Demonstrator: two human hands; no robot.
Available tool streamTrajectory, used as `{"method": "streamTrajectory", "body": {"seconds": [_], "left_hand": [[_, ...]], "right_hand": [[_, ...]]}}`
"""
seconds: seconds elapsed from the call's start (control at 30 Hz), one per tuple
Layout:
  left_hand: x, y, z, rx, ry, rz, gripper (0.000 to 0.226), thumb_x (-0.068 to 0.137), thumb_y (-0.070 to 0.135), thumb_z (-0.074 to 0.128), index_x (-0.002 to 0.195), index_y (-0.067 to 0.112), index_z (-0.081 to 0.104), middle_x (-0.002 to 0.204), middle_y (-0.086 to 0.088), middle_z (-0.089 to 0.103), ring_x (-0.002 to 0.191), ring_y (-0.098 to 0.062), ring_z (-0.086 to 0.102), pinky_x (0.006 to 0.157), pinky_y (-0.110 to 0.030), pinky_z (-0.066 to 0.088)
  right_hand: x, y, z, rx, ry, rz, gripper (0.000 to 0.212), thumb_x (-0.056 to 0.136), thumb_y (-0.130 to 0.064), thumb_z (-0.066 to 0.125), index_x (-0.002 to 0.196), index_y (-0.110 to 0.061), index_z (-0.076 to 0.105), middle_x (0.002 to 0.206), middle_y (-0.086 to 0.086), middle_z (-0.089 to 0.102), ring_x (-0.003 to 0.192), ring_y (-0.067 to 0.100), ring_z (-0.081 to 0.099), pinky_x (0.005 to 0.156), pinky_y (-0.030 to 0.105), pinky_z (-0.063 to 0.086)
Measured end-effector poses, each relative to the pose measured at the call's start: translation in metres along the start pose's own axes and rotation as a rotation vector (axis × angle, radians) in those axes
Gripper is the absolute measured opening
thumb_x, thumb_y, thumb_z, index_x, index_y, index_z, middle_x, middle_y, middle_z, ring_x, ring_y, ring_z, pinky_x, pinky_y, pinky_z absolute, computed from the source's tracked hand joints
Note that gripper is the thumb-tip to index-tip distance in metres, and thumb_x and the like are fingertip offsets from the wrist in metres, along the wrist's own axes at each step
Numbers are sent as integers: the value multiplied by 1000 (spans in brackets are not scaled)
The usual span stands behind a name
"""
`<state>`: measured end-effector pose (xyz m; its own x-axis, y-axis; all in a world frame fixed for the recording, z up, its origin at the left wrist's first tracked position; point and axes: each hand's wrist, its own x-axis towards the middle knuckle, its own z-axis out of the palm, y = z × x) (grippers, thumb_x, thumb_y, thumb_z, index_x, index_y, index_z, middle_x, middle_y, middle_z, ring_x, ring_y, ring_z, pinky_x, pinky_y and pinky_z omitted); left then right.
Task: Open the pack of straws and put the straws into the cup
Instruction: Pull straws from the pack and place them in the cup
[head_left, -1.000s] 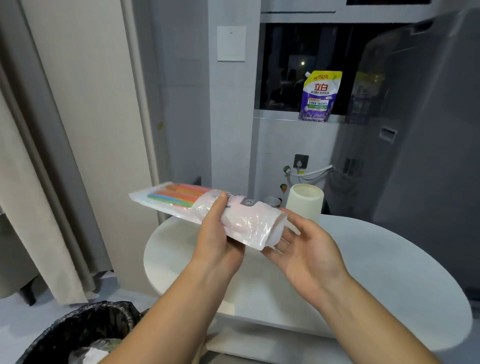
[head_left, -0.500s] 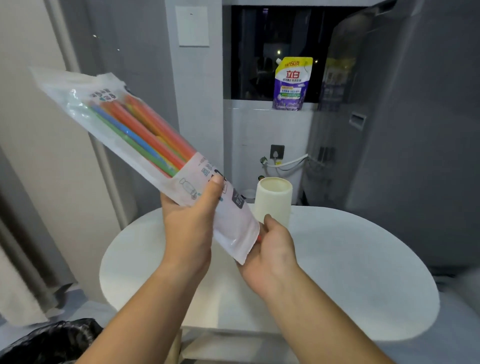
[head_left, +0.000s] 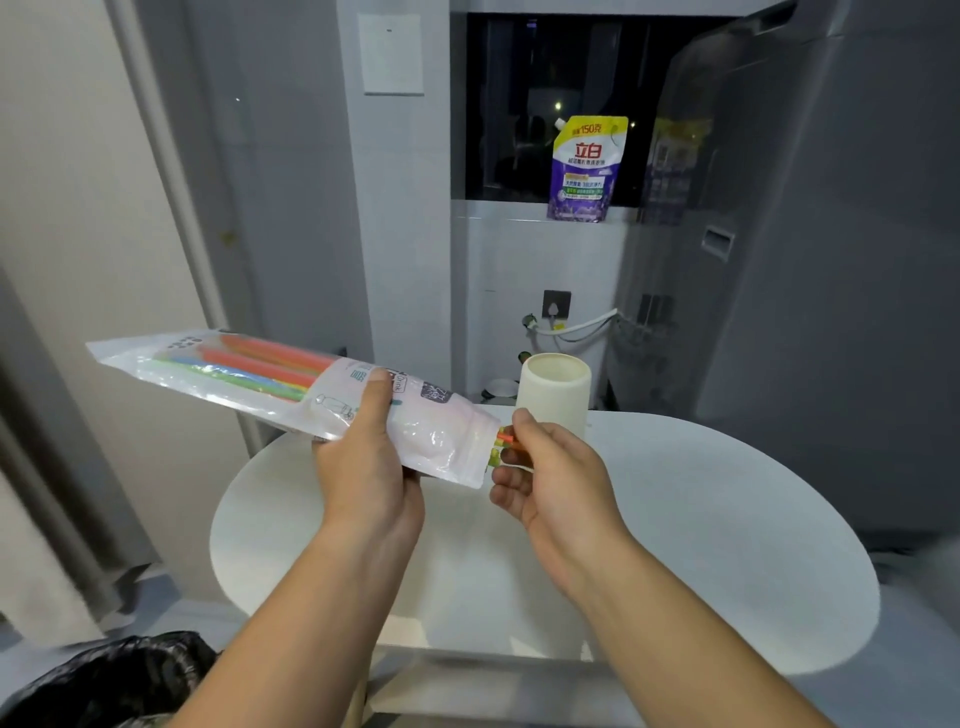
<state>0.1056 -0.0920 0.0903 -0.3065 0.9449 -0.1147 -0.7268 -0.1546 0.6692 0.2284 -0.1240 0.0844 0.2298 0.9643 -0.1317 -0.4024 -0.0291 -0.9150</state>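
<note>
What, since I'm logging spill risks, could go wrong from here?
The pack tilts mouth-down, and the right hand pinches only the tips of the straws; loose ones may slide out onto the table. The cup stands just behind that hand, so pulling the straws out could knock it over.

— Anything legible far off, to the right?
— The purple and yellow pouch (head_left: 587, 166): large red "立白" on a white patch, and "150克" in the yellow band at its top. The lines beneath are too fine to read.
— And the near pack of straws (head_left: 291, 384)?
— One word on its white part seems to read "Drink"; the other print is blurred.
</note>
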Motion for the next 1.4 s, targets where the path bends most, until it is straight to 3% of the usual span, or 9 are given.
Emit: {"method": "streamTrajectory", "body": {"seconds": [0.1,0.27,0.37,0.57,0.7,0.9,1.07,1.23,1.4], "left_hand": [[-1,3,-3,-18,19,25,41,98,15,74,138,12,64,129,-10,77,110,-27,78,84,-40,66],[5,4,-10,-6,34,10,17,98,17,75,114,19,68,103,0,78,74,-11,78,58,-29,63],[7,7,-12,-50,61,-4,21,98,17,75,114,23,65,106,1,79,75,-11,79,53,-30,61],[6,1,-10,-36,66,-28,25,98,18,75,122,19,67,128,-7,78,91,-19,78,63,-33,66],[7,2,-8,-74,65,-32,38,98,18,75,134,17,64,130,-6,78,112,-25,78,81,-44,67],[13,5,-12,-105,77,-47,38,97,20,77,132,21,63,127,-3,79,109,-23,79,86,-50,66],[10,-2,-10,-96,68,-65,33,97,18,76,128,19,63,129,-8,77,113,-28,77,96,-58,62],[15,1,-15,-118,82,-83,34,97,20,78,128,21,65,125,-4,79,101,-22,80,76,-46,68],[10,-7,-12,-88,62,-91,26,98,20,76,122,21,65,129,-9,78,114,-28,77,97,-58,61]], "right_hand": [[-3,1,1,-4,-77,-7,23,94,-30,67,90,-7,69,69,3,68,54,13,60,53,27,53],[-3,5,1,-100,-54,-112,10,92,-17,71,90,-7,71,63,1,65,55,9,57,56,23,51],[0,1,-3,-54,5,-109,9,94,-12,69,90,-4,69,66,4,66,54,7,61,56,21,54],[-1,2,0,-76,-93,-127,13,87,-16,76,95,-7,71,66,-1,71,57,9,64,57,21,53],[3,-2,-4,-66,-46,-117,5,92,-7,69,88,-6,72,70,4,68,56,7,63,57,20,54],[10,-9,-14,-58,-59,-117,8,95,-12,65,94,-5,68,73,6,68,57,11,64,55,23,54],[11,-6,-16,-288,-89,-220,3,89,-16,73,86,-15,73,62,0,68,58,11,62,56,22,51],[15,-12,-22,-217,-54,-183,8,94,-9,64,87,-9,64,65,4,66,57,14,61,55,26,50],[11,-3,-17,-326,-89,-255,8,90,-22,72,93,-15,70,63,-7,66,54,10,58,50,21,46]]}}
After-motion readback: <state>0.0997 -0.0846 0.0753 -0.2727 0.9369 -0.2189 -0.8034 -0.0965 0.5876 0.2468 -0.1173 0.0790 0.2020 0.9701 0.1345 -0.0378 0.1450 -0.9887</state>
